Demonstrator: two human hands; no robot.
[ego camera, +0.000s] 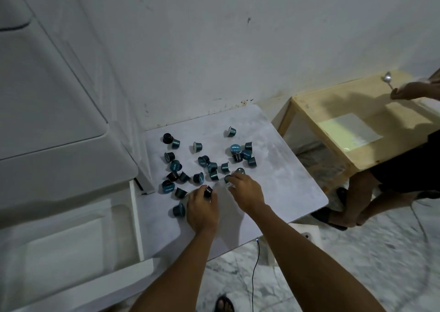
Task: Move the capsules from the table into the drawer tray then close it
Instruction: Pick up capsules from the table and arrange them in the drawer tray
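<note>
Several dark teal coffee capsules (198, 177) lie scattered over the small white marbled table (285, 183). My left hand (202, 208) grips a dark capsule (208, 192) at the table's near left. My right hand (242, 189) pinches capsules (228, 179) in the middle, with another capsule (240, 170) at its fingertips. The open white drawer tray (71, 235) lies to the left of the table, lower down; no capsules show in it.
A white cabinet top (47, 111) rises at the left above the drawer. At right stands a wooden table (357, 121), where another person's hand (404, 92) holds a spoon (387, 78); their legs (357, 197) are beside my table. A cable (254, 271) hangs below.
</note>
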